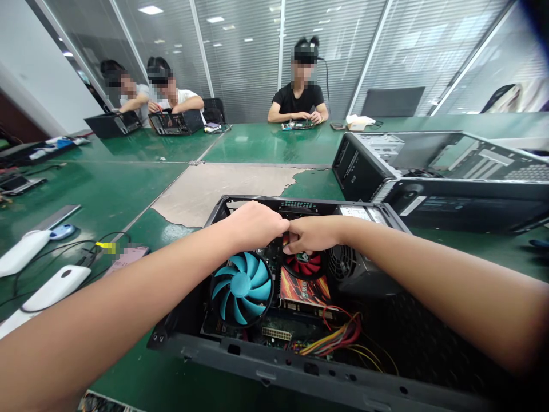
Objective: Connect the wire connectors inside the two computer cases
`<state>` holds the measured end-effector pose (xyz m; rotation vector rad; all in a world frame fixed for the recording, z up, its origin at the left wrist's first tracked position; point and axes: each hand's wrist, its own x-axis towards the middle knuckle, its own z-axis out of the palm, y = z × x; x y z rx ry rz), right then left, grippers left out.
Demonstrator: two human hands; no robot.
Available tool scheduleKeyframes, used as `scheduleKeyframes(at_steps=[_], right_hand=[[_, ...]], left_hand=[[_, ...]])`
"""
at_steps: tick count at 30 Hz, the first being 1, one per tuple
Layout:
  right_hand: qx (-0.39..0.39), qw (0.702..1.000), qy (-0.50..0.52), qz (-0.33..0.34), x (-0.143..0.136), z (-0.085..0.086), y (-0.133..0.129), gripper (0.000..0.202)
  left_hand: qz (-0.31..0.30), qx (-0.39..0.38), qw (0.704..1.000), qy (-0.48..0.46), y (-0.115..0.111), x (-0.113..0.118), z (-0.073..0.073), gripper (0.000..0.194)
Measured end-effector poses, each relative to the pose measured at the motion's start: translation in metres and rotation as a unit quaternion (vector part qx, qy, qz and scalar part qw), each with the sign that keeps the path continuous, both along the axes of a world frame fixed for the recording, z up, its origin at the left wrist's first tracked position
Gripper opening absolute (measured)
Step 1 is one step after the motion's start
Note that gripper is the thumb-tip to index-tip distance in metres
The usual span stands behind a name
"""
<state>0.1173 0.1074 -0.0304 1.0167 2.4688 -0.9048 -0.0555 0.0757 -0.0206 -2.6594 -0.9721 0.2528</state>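
An open computer case [266,366] lies on its side in front of me. My left hand [259,224] is closed over its far part, fingers curled down and mostly hidden. Touching it, my right hand [312,233] is bent in a pinch above the red fan [305,263] of a graphics card [304,289]. Whatever the fingers hold is hidden behind the hands. Nearer me, left of the card, sits a blue CPU cooler fan [241,284]. A bundle of coloured power cables [343,337] lies loose in the case beside the power supply [343,260].
A second open case [467,200] stands at the right. White handheld devices [55,292], a pink phone [126,258] and black cables lie at the left. Peeled surface [223,186] shows on the green table [253,146]. Several people [300,97] work across it.
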Motion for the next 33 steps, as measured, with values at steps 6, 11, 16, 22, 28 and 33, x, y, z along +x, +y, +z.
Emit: scheduleKeyframes(at_steps=[6, 11, 16, 22, 28, 33], right_hand=[[-0.005, 1.0, 0.001, 0.009, 0.0, -0.0026, 0.0036, 0.023], [0.005, 1.0, 0.004, 0.011, -0.0012, -0.0015, 0.003, 0.024], [0.028, 0.999, 0.003, 0.017, -0.0013, -0.001, 0.0025, 0.022], [0.028, 1.0, 0.0, 0.014, -0.0008, -0.003, 0.0047, 0.024], [0.01, 1.0, 0.003, 0.013, 0.0003, -0.0034, 0.0049, 0.026], [0.004, 1.0, 0.012, 0.013, 0.0, -0.003, 0.0034, 0.033]], left_hand=[[-0.006, -0.003, 1.0, 0.006, -0.0009, -0.001, 0.0006, 0.02], [-0.02, -0.007, 1.0, -0.008, -0.0008, -0.0024, -0.0009, 0.022], [-0.016, -0.01, 1.0, -0.01, -0.0002, -0.0023, -0.002, 0.021], [-0.01, -0.012, 1.0, -0.017, 0.001, -0.0017, -0.003, 0.02], [0.005, -0.008, 1.0, -0.015, 0.0005, -0.0017, -0.0012, 0.023], [0.016, -0.011, 1.0, -0.011, 0.0, -0.0015, 0.0004, 0.025]])
